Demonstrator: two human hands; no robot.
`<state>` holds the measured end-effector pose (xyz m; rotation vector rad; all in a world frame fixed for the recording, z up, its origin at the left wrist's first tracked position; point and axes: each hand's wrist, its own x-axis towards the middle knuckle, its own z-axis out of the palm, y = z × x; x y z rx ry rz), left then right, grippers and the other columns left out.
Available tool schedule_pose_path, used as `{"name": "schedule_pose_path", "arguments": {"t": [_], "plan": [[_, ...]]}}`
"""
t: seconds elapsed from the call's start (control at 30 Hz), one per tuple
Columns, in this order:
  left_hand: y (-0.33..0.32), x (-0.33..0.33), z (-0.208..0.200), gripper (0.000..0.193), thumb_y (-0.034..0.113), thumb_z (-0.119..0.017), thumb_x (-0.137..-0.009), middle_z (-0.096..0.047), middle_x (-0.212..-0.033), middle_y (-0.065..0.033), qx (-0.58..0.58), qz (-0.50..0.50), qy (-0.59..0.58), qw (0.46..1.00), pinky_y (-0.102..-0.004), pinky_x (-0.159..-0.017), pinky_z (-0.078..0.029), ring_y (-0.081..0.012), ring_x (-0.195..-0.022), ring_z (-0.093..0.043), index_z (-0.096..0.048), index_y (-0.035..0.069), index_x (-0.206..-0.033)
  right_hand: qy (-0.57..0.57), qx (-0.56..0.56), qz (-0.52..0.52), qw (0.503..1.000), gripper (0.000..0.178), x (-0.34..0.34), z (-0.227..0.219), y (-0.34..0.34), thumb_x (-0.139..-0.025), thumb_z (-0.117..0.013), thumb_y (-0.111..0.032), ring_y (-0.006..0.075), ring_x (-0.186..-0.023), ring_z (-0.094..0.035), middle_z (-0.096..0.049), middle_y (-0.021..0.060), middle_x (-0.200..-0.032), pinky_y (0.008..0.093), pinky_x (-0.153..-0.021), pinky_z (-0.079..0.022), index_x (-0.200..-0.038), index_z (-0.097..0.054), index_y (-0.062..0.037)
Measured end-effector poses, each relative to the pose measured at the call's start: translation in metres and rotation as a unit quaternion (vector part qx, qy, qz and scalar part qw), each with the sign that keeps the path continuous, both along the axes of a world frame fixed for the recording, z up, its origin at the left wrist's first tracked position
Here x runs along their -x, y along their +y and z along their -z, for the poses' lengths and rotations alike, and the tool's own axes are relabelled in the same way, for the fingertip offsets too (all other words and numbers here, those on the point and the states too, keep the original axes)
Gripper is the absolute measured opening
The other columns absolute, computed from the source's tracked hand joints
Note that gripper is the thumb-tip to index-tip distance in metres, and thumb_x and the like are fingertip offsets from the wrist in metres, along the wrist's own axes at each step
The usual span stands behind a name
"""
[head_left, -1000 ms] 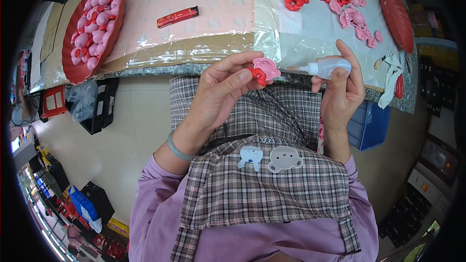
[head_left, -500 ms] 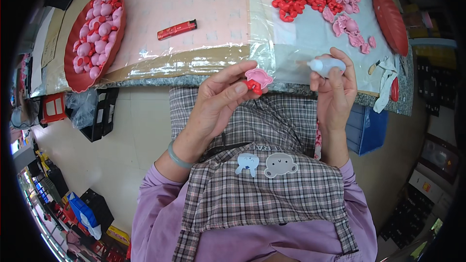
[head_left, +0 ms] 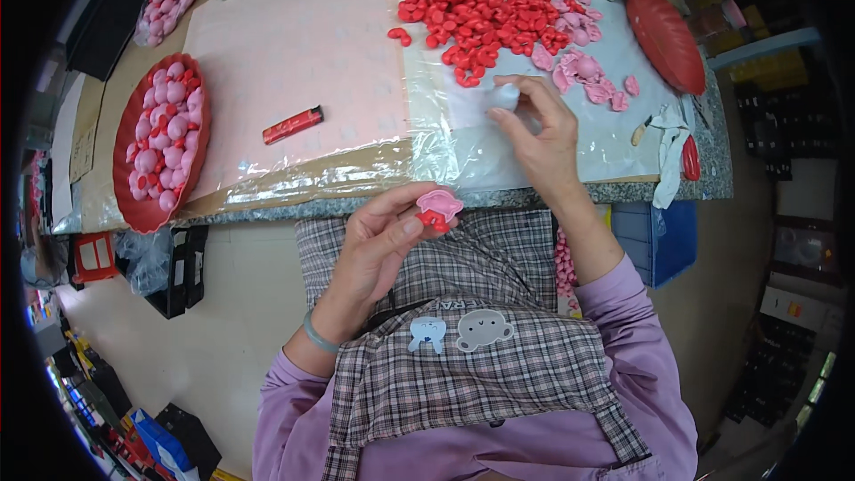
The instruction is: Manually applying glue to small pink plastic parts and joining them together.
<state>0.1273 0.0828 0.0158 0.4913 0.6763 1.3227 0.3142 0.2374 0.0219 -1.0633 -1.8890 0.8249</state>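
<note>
Pink and red, one small piece (head_left: pixel 438 207) is pinched in the left hand (head_left: pixel 376 245) at frame centre; apart from it, the right hand (head_left: pixel 545 129) grips a pale bottle (head_left: pixel 505 97). Loose red parts (head_left: pixel 481 13), upper centre, seem unused; the left tray (head_left: pixel 145 219) holds perhaps finished ones.

Clock centred on right hand (head_left: pixel 545 138). Free lane at 9, bare sheet (head_left: pixel 356 98) as far as red lighter (head_left: pixel 292 126). Blocked 11 to 12 by red pile (head_left: pixel 481 13), 1 by pink pieces (head_left: pixel 583 67), 2 by red tray (head_left: pixel 666 40). Left hand (head_left: pixel 370 240) sits at 8. Short gap at 3, then white cloth (head_left: pixel 670 147).
</note>
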Motion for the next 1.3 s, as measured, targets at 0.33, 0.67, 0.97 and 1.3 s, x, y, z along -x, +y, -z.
{"name": "schedule_pose_path", "arguments": {"t": [0.33,0.67,0.97,1.3], "plan": [[0.001,-0.003,0.000,0.042,0.014,-0.064,-0.086,-0.058,-0.120,-0.0232,0.009,0.002,-0.006,1.000,-0.0349,-0.090,-0.052,-0.0274,-0.101,-0.063,-0.053,-0.001,-0.124,0.015,-0.020,0.009,1.000,0.037,-0.027,-0.015,0.004,-0.076,-0.070,-0.002,0.0160,-0.095,-0.060,-0.061,0.0081,-0.103,0.0307,-0.083,-0.052,-0.113,-0.062,-0.0035],[0.001,-0.005,0.003,0.043,0.015,-0.065,-0.086,-0.060,-0.117,-0.0214,0.009,0.006,0.004,1.000,-0.0345,-0.089,-0.053,-0.0268,-0.101,-0.064,-0.053,-0.001,-0.124,-0.316,-0.181,0.170,0.916,0.022,-0.061,-0.011,0.039,-0.077,-0.071,-0.015,0.0214,-0.076,-0.060,-0.061,0.0085,-0.087,0.0343,-0.070,-0.049,-0.093,-0.064,-0.0029],[0.000,-0.004,-0.002,0.045,0.014,-0.062,-0.089,-0.060,-0.118,-0.0170,0.004,0.017,0.004,1.000,-0.0352,-0.089,-0.050,-0.0262,-0.102,-0.062,-0.049,-0.002,-0.129,0.015,0.200,0.013,0.980,0.016,-0.069,-0.015,0.037,-0.086,-0.066,-0.017,0.0078,-0.061,-0.053,-0.061,-0.0004,-0.073,0.0246,-0.056,-0.043,-0.087,-0.067,-0.0007],[-0.001,-0.005,0.000,0.049,0.019,-0.065,-0.087,-0.060,-0.118,-0.0187,0.004,0.036,0.014,0.999,-0.0335,-0.086,-0.052,-0.0257,-0.099,-0.064,-0.050,-0.002,-0.129,-0.291,-0.035,0.085,0.952,0.015,-0.076,-0.025,0.032,-0.083,-0.066,-0.010,0.0138,-0.064,-0.057,-0.063,0.0042,-0.076,0.0271,-0.061,-0.046,-0.095,-0.067,-0.0008]]}}
